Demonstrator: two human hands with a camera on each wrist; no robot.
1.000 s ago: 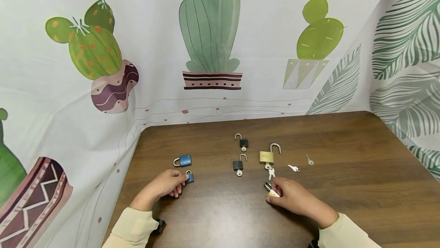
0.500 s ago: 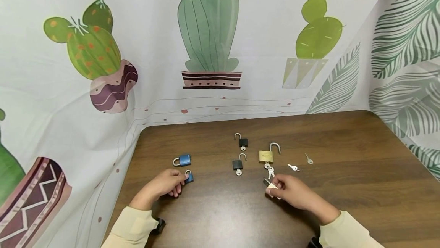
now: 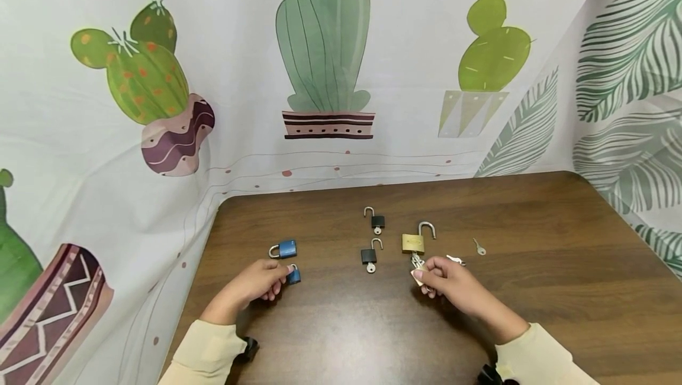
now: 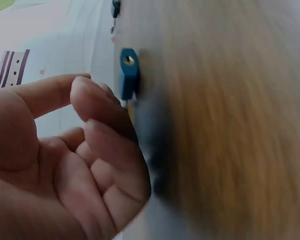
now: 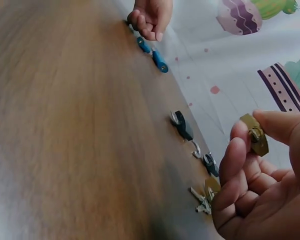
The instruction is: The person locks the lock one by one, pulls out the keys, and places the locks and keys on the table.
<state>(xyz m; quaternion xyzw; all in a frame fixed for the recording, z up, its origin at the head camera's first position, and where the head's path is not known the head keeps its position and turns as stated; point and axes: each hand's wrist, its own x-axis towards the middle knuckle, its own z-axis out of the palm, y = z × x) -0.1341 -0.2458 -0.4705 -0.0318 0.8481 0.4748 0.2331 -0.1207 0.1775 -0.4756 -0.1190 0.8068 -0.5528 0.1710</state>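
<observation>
In my right hand (image 3: 450,281), thumb and fingers pinch a small brass padlock (image 5: 260,144). Its keyhole end faces the right wrist camera, and the fingers cover much of its body. Just beyond it lies a larger brass padlock (image 3: 412,243) with its shackle swung open and keys (image 5: 202,204) at its base. My left hand (image 3: 261,283) hovers low with loosely curled fingers, the fingertips overlapping the edge of a small blue padlock (image 3: 294,275) in the head view. That padlock (image 4: 129,74) lies just past the fingertips in the left wrist view.
A second blue padlock (image 3: 288,248), closed, lies behind the left hand. Two black padlocks (image 3: 378,222) with open shackles and keys inserted lie mid-table. Loose keys (image 3: 480,247) are at the right. A cactus-print cloth (image 3: 240,77) hangs behind the wooden table (image 3: 533,225).
My right hand has lifted the small brass padlock and moved it away from me, toward the keys by the larger brass padlock. The left hand has stayed nearly still.
</observation>
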